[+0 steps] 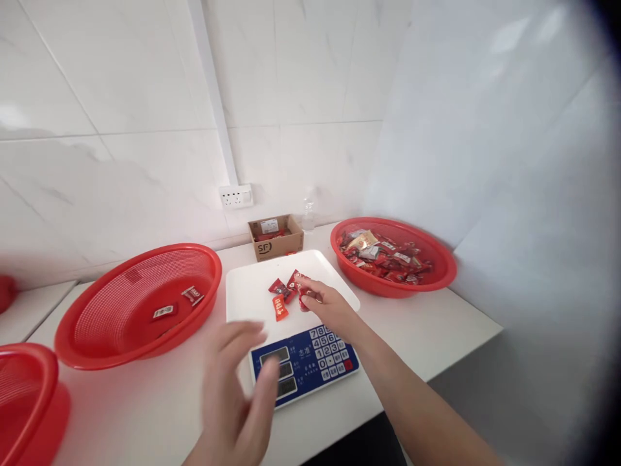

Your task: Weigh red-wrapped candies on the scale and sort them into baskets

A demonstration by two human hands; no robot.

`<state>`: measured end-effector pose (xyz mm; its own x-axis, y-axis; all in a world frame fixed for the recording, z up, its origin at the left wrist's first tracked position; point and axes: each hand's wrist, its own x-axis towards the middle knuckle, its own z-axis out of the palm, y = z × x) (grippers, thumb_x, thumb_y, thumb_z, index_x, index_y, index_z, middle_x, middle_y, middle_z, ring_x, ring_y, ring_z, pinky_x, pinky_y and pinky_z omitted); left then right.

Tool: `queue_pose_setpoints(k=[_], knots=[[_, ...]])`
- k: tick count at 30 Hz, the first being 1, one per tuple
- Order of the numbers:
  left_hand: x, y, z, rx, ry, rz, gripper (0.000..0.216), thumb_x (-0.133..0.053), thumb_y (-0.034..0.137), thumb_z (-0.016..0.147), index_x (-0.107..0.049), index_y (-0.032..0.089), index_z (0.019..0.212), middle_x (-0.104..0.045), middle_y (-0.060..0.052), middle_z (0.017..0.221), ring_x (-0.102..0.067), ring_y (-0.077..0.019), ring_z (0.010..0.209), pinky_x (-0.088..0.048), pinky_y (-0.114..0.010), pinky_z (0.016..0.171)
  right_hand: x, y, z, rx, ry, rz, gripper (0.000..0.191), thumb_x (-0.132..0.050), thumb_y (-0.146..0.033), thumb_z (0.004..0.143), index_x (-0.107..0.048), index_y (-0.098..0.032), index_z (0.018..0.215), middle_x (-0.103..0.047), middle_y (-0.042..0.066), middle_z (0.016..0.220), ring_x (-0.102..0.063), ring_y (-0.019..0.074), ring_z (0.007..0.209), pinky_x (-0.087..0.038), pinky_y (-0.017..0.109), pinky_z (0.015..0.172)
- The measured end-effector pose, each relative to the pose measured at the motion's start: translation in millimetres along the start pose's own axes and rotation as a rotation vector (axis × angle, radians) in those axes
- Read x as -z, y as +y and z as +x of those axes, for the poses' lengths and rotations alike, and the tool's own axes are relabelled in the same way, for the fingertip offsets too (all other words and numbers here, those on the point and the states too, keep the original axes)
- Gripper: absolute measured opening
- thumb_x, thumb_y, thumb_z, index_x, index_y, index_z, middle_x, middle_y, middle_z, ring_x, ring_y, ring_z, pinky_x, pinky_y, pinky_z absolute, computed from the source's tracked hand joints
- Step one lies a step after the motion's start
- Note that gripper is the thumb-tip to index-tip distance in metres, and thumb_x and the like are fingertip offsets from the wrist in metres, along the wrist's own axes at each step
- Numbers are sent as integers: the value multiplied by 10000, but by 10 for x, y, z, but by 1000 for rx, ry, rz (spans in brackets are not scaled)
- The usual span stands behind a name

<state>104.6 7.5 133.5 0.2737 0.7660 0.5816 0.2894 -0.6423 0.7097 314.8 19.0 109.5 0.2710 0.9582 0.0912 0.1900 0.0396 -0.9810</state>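
Observation:
A white and blue electronic scale (242,294) sits on the counter with a few red wrapped candies (281,296) on its platform. My right hand (326,305) rests on the platform, fingers pinched on a red candy (305,299). My left hand (237,388) hovers open, fingers spread and blurred, over the counter in front of the scale's display. A red basket (97,323) at the left holds two wrapped candies (177,304). Another red basket (436,275) at the right is filled with several wrapped candies.
A small cardboard box (275,238) stands behind the scale by the tiled wall, beside a clear plastic bottle (308,210). A wall socket (235,196) is above it. A third red basket (24,401) is at the lower left. The counter edge runs at the right front.

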Motion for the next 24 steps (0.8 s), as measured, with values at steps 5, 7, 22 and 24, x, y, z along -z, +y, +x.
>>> queue_pose_setpoints(k=[5,7,22,24], knots=[[-366,-119,314,39,-310,145,206,-545,394,806,-554,216,909,-616,-55,931,-542,-235,912,-454,-384,761,-160,-92,-146,-58,-31,472,206,-674,-341,704,-582,-180,793,-602,-10,796,-578,111,732,-496,287,737],[-425,-164,330,56,-342,122,221,-525,415,814,-558,211,892,-621,-48,902,-548,-227,883,-446,-364,744,-212,-113,-195,-77,-32,530,248,-699,-365,682,-545,-174,709,-582,-23,718,-561,99,665,-494,256,658],[-424,-143,344,391,-397,-224,360,-406,461,840,-453,196,599,-461,41,569,-430,-119,577,-339,-221,555,-228,-143,-321,6,33,73,379,-527,-552,767,-467,-203,633,-516,-36,510,-480,106,473,-392,236,481],[-430,-159,325,374,-375,-145,365,-397,462,840,-428,199,588,-428,45,556,-398,-116,555,-308,-221,530,-234,-139,-348,53,83,-29,374,-497,-537,792,-454,-207,622,-492,-36,514,-456,105,480,-367,235,482]])
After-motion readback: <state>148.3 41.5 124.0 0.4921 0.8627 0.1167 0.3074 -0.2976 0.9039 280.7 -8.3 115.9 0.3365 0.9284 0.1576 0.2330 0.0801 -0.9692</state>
